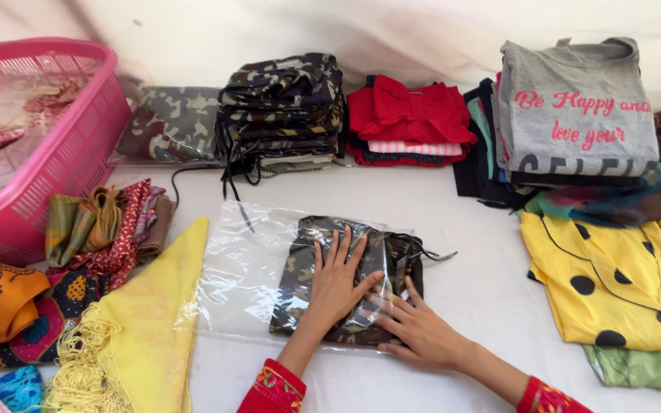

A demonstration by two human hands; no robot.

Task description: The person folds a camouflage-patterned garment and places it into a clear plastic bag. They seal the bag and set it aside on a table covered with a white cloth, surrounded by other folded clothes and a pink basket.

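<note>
Camouflage garment — bagged, camouflage stack behind.

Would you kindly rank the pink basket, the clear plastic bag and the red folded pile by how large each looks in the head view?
1. pink basket, though cut off by the frame
2. clear plastic bag
3. red folded pile, farther away, so size unsure

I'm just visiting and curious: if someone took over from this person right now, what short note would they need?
Left hand: flat on the folded camouflage garment, pressing it.
Right hand: flat on the garment's lower right edge and the clear plastic bag.
Garment lies in the bag on the white surface; the drawstring sticks out at the right.
Done: garment folded and bagged.
Left: bag not yet sealed. A stack of camouflage garments sits behind.
</note>
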